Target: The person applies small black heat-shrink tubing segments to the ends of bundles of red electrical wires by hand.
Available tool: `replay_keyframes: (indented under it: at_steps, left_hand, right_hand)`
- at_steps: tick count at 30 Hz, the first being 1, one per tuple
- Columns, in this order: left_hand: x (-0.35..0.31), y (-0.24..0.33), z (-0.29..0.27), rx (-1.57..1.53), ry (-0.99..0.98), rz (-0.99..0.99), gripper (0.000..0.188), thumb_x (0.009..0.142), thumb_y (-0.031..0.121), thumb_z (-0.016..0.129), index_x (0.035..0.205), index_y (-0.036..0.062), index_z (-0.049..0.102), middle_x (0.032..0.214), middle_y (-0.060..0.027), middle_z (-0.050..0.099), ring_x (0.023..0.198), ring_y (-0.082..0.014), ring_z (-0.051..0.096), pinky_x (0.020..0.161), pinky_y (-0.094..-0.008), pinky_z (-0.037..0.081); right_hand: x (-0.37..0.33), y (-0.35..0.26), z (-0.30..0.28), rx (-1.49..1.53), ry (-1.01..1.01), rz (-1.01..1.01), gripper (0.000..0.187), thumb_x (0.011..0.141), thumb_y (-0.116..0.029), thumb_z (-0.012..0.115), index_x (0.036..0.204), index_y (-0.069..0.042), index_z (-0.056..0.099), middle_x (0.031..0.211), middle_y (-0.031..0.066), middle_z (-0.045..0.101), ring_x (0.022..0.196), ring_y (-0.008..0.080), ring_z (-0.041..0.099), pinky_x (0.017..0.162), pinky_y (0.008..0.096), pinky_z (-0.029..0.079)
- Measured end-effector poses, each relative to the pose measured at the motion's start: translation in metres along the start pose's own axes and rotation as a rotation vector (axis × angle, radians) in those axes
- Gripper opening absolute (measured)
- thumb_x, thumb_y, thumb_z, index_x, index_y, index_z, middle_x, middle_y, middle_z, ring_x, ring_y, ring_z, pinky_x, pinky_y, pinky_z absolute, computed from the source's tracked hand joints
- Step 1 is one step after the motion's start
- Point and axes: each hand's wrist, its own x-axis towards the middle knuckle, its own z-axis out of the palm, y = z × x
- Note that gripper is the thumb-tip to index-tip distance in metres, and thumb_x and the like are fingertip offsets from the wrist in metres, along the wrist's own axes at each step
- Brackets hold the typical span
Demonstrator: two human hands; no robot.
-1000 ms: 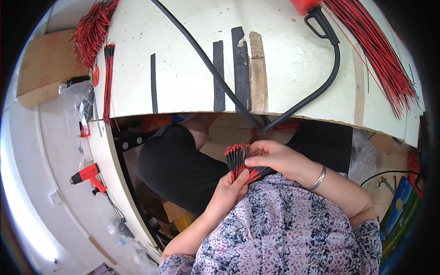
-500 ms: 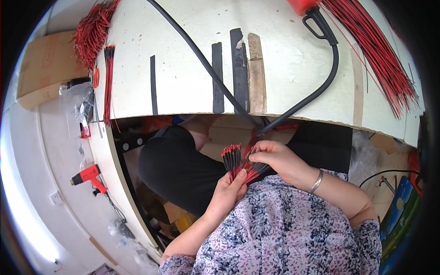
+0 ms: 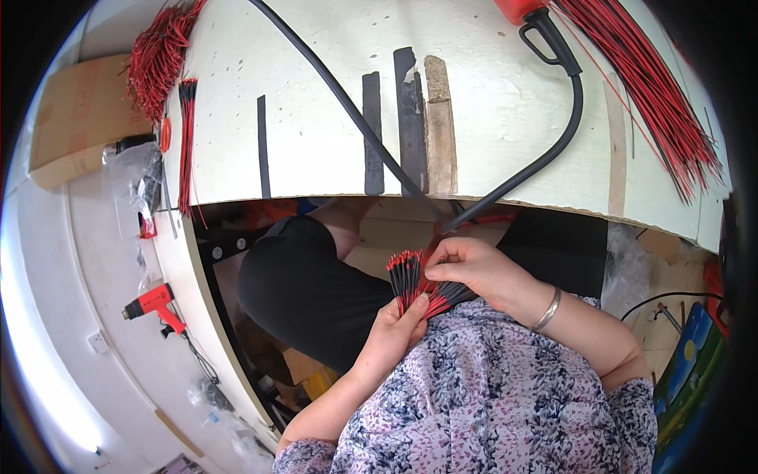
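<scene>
In my left hand I grip a bundle of thin red and black wires over my lap, thumb laid across it. The wires fan out above the thumb, black lengths ending in red tips, and split into a left clump and a right part. My right hand is closed in a pinch at the upper end of the right part, thumb and forefinger together at a wire. Its fingers hide some of the tips there.
A white table with dark tape strips lies ahead; a thick black cable loops over its edge. Red and black wires lie at far right, a bunch and a slim bundle at left. A red heat gun is farther left.
The left clump of tips has shifted slightly right, closer to my right hand. My right fingers have moved slightly left and down. My left grip on the bundle stays.
</scene>
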Motion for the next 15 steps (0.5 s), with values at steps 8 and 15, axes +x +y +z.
replay_keyframes:
  at_steps: [8, 15]
  left_hand:
    - [0.0008, -0.0002, 0.0012, 0.002, -0.008, -0.011, 0.032, 0.1, 0.031, 0.046, 0.074, 0.0134, 0.045, 0.054, 0.0075, 0.039, 0.046, -0.0012, 0.03, 0.044, -0.0196, 0.023]
    - [0.0002, -0.0042, -0.0005, -0.016, -0.048, 0.014, 0.029, 0.101, 0.034, 0.043, 0.08, 0.0129, 0.045, 0.055, 0.0064, 0.039, 0.047, -0.0024, 0.03, 0.045, -0.0195, 0.024]
  right_hand:
    - [0.0009, -0.0063, 0.0013, 0.018, 0.036, 0.047, 0.016, 0.083, -0.009, 0.067, 0.096, 0.001, 0.064, 0.092, 0.0047, 0.064, 0.087, 0.0092, 0.058, 0.081, 0.0226, 0.045]
    - [0.0035, 0.0016, -0.001, 0.1, -0.099, 0.078, 0.021, 0.083, -0.009, 0.068, 0.1, 0.0, 0.064, 0.093, 0.0042, 0.064, 0.088, 0.0097, 0.059, 0.082, 0.0228, 0.045]
